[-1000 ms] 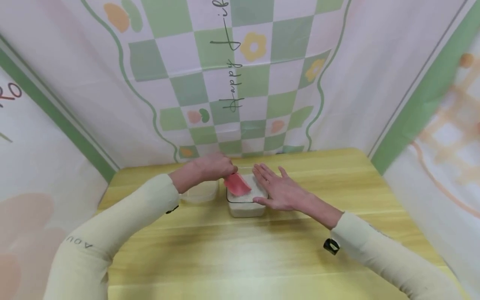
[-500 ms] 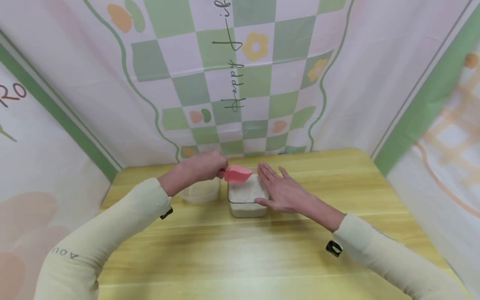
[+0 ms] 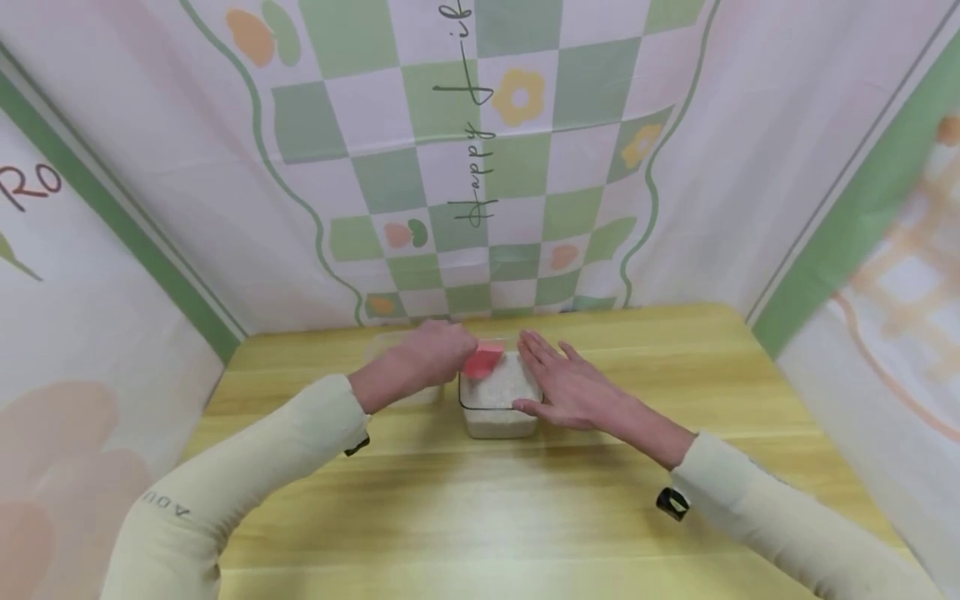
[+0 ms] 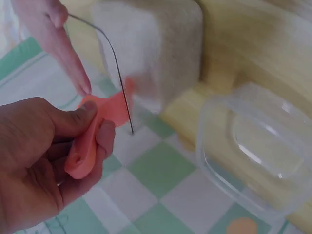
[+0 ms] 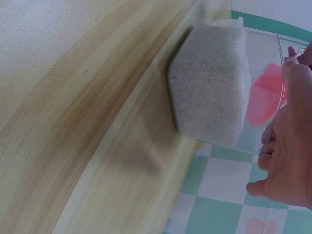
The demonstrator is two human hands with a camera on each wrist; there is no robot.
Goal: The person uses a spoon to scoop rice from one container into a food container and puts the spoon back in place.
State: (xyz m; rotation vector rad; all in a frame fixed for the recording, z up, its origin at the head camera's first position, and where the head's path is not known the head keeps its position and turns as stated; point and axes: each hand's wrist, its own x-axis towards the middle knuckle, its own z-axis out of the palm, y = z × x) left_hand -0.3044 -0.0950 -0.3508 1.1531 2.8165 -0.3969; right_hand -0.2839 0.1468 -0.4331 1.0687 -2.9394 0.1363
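Note:
My left hand [image 3: 437, 354] grips the handle of a pink scoop [image 4: 87, 146], thumb on top and fingers curled under it. The scoop's blade [image 3: 483, 360] dips inside the dark-rimmed clear container [image 3: 501, 422], at the surface of a whitish, grainy fill. Seen from the right wrist, the fill [image 5: 209, 80] takes up most of the container, and the blade shows through the clear wall above it. My right hand [image 3: 566, 383] lies with straight fingers along the container's right rim; in the right wrist view the hand [image 5: 290, 141] is at that edge.
A clear plastic tub [image 4: 243, 146] stands just left of the filled container, partly hidden by my left forearm in the head view. Both are near the back of the wooden table [image 3: 480, 517], close to a checkered cloth backdrop [image 3: 517, 167].
The left hand first lifted the scoop and drew it left, levelling it over the container. Now hand and scoop have come back right and down to the fill. The right hand stays put.

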